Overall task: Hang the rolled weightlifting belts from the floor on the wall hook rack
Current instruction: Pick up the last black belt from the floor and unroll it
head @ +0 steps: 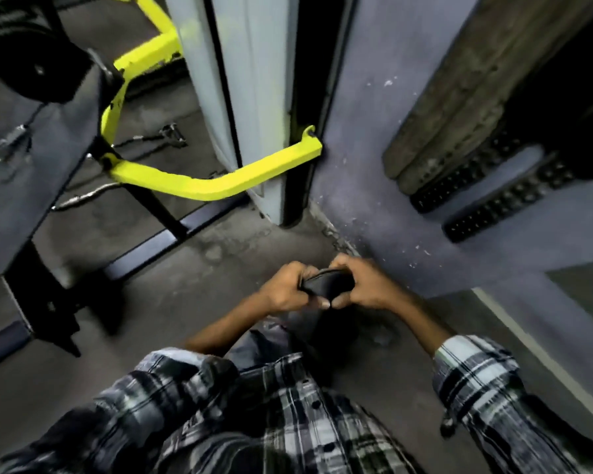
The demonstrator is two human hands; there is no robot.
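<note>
A person looks down at their own two hands, held close together in the lower middle of the frame, above a grey concrete floor (192, 285). Between the hands is a black rolled belt (326, 285). The left hand (285, 290) grips the belt's left side with its fingers curled around it. The right hand (363, 285) grips the right side, fingers wrapped over the top edge and thumb pressed underneath. The belt is off the floor, held in the air in front of the person's body.

Both forearms reach up from the bottom of the frame, in rolled sleeves of a black-and-white plaid shirt (288, 415).

In the upper right, several belts hang (459, 111) against a bluish-grey wall (367, 131); the nearer ones look worn and brownish, and two dark ends studded with rows of holes (493, 203) point down toward the middle. What they hang from is out of view.

In the upper left stands a gym machine with a bright yellow bent bar (220, 179), a dark frame and a black round weight plate (24, 53). A pale upright column (254, 97) rises in the upper middle. The picture is somewhat blurred.
</note>
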